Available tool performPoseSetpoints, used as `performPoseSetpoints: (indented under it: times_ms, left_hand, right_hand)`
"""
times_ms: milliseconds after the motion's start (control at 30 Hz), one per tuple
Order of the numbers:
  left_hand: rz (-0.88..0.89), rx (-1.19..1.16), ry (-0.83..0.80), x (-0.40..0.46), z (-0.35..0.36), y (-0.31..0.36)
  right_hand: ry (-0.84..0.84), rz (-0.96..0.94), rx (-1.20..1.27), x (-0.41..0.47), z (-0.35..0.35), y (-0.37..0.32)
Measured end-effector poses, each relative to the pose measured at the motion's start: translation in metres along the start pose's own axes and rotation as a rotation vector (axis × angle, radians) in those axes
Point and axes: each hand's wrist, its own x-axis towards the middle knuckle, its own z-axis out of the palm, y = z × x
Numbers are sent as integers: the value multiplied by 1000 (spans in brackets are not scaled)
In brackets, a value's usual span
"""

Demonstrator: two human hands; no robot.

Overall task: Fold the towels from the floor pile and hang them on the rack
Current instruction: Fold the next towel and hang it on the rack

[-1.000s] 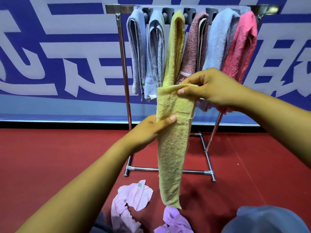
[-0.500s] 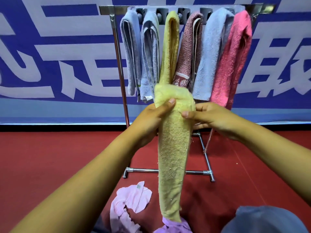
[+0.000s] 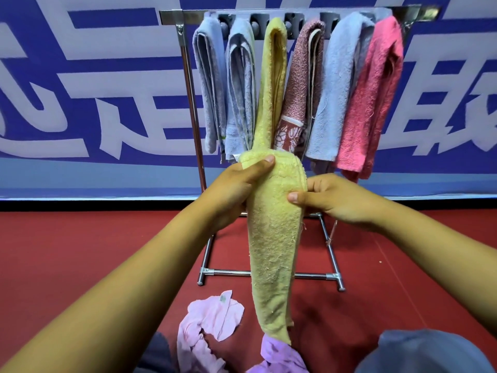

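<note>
Yellow towel [image 3: 271,238] (folded narrow) gripped by both hands, right hand [image 3: 333,200] now lower.

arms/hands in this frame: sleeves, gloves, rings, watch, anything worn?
Nothing worn that shows. Left hand and right hand are bare: no gloves, rings or watch visible. Both forearms are bare to the frame edge, no sleeves in view. Fingernails are short and unpainted.

A folded yellow towel [image 3: 271,238] is hanging long and narrow before the metal rack [image 3: 188,76], which is carrying six draped towels; pale pink [image 3: 212,316] and lilac [image 3: 279,356] towels are lying crumpled on the floor.
</note>
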Motion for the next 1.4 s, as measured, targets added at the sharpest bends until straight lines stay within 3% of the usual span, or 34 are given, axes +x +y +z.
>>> performPoseSetpoints:
  times_ms: [300,467,800,1100,1400]
  left_hand:
    - [-91,60,-169,-3,-17,-18]
    - [-88,112,-232,-7,-18,-32]
    - [17,100,-205,-9,-1,-25]
    - [9,-19,-143,-1,5,-11]
    - [16,-8,-99,2,0,-13]
  right_hand:
    - [51,-24,208,4,-5,-10]
    - [94,-44,176,5,-13,-12]
    - [159,-7,271,2,-15,-4]
    - [37,75,202,-6,-13,9]
    - [70,63,239,-4,-13,15]
